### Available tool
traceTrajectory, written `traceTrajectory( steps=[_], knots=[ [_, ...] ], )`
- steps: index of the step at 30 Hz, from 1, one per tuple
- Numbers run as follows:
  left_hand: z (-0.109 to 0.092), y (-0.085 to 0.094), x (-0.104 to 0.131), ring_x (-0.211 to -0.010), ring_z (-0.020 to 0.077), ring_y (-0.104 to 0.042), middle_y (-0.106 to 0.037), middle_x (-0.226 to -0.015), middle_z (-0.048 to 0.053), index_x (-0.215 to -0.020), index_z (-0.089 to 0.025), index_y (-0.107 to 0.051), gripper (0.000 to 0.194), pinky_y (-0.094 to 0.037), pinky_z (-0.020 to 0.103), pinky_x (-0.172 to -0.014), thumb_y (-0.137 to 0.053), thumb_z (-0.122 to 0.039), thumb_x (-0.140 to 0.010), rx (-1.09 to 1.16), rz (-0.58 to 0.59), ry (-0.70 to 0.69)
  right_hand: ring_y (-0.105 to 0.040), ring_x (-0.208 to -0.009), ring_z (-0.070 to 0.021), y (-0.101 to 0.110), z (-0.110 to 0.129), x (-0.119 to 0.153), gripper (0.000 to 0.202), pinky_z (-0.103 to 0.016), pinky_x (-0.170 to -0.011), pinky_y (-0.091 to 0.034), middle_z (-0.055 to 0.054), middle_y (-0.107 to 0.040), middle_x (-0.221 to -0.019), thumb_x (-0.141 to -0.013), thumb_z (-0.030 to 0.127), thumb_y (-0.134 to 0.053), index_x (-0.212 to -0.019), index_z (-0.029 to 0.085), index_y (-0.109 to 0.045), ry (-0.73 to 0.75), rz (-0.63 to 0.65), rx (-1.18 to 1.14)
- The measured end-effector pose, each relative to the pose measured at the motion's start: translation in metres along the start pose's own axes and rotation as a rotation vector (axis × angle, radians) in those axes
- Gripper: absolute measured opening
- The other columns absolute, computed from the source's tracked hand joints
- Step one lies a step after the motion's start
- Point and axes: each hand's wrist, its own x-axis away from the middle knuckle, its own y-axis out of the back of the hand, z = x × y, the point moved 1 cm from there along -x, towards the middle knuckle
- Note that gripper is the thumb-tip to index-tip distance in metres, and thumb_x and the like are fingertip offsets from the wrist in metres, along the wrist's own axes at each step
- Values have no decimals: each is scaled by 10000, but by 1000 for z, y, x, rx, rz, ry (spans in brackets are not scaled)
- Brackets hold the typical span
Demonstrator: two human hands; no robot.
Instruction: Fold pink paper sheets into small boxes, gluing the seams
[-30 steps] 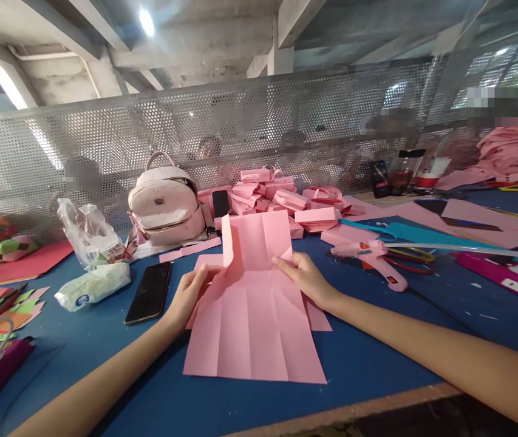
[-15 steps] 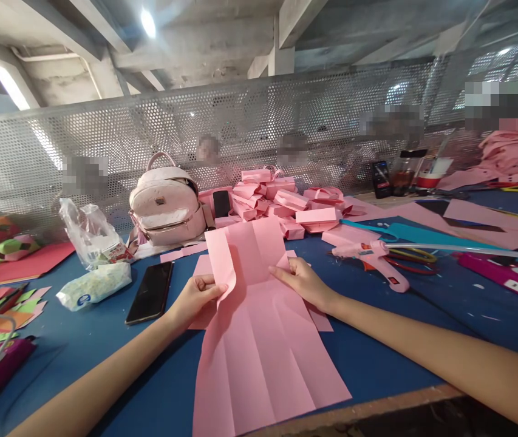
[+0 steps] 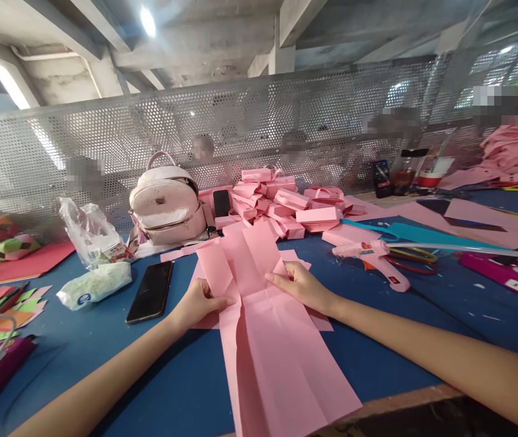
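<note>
A creased pink paper sheet (image 3: 281, 346) stretches from mid-table to the near edge, its left side folded inward. My left hand (image 3: 201, 303) pinches its left edge, thumb on top. On the other side, my right hand (image 3: 302, 284) grips the right edge between thumb and fingers. More pink paper (image 3: 320, 320) lies flat beneath the held sheet. Behind it is a heap of folded pink paper pieces (image 3: 281, 203). A pink glue gun (image 3: 377, 258) rests to the right of my right hand.
A black phone (image 3: 150, 292), a tissue pack (image 3: 95, 285) and a plastic bag (image 3: 92, 237) are on the left. A pale backpack (image 3: 165, 206) stands behind. Purple power strips (image 3: 507, 276) and scissors are at right. People appear beyond the perforated screen (image 3: 240, 121).
The sheet's left side has folded further inward along its length, and its top has dropped slightly. My left hand has moved a little down and right, still pinching the edge.
</note>
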Motion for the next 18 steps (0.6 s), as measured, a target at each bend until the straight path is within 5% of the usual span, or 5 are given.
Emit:
traceTrajectory(
  steps=[4,6,9,14,18],
  knots=[
    [1,-2,0,-675,213,-691,-759,-791,98,-777,-97,-751,369,-513,275,-608,-871,-410,-624,7,35,-1,-470,-563,-140,1,-4,-2,466,-256,-519,-395,22,-472,-615,-834,622,-596,-649,216,-466,35,-6,-7],
    [2,-2,0,-721,238,-709,-768,-831,109,-810,-102,-757,365,-534,300,-647,-871,-396,-627,17,50,2,-619,-848,-217,6,0,-7,353,-305,-700,-501,-57,-640,-928,-855,561,-603,-945,219,-588,81,-59,-22],
    [1,-2,0,-757,255,-720,-774,-859,113,-851,-109,-765,360,-546,320,-685,-869,-376,-633,31,66,4,-480,-1287,-275,17,23,-22,551,-407,-1019,-427,-109,-487,-1419,-867,456,-632,-1344,260,-437,288,-191,56],
    [0,-4,0,-722,248,-711,-769,-828,109,-824,-110,-769,343,-530,301,-640,-861,-385,-641,31,75,-4,-523,-1233,-289,12,81,-59,502,-439,-1039,-385,-92,-583,-1337,-861,426,-684,-1309,271,-519,543,-37,428],
    [-1,-5,2,-647,221,-675,-743,-730,83,-759,-109,-755,361,-478,262,-555,-862,-430,-631,8,56,-23,-603,-948,-265,-10,95,-89,426,-341,-806,-415,-47,-710,-982,-681,405,-844,-1038,230,-690,359,227,553]
  ],
)
